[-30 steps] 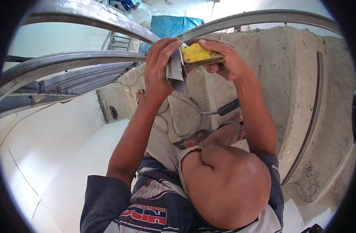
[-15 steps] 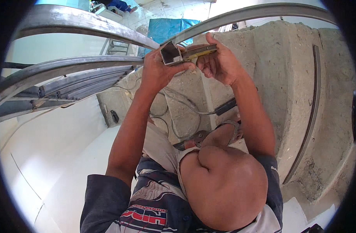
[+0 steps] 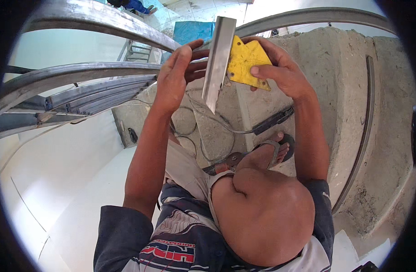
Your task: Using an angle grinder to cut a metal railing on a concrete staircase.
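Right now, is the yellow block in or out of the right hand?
In: the right hand holds the yellow block, its thumb on the near face, fingers partly hidden behind.

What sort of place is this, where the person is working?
Likely a building site or renovation: rough bare concrete, long metal bars at the left, and a blue sheet in the background.
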The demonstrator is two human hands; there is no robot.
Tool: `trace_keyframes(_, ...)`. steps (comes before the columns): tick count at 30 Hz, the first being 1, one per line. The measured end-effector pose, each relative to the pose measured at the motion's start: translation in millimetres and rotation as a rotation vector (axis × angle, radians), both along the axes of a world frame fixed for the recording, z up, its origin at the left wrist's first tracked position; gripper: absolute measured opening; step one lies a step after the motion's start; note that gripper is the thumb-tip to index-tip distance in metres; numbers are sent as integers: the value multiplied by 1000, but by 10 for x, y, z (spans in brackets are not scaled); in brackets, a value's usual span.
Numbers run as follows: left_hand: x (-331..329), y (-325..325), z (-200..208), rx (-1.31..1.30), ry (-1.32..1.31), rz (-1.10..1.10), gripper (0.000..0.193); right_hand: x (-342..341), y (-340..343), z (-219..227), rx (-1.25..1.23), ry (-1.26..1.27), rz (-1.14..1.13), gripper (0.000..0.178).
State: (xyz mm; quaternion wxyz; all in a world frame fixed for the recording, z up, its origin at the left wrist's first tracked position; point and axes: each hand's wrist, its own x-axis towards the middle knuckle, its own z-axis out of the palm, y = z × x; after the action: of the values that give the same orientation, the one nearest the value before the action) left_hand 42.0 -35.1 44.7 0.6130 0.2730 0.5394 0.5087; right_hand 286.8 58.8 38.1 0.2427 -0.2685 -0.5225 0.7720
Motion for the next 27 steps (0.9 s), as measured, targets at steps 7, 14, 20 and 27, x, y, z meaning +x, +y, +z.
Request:
trace_keyframes(7,438,265,-83,60,430,57,58,-163,-84,-126,313,-219,44,45)
trace_keyframes(14,538,320,-209,87,389,305,57,-230,-48,-130,334,-399,-146,48)
trace_keyframes(20,561,308,-225,79,276,350,56,-375,-88,-137,389,-382,-249,44)
trace_keyframes(27,554,287,-306,104,242,351,56,-464,-117,-228,426,-436,-378,54)
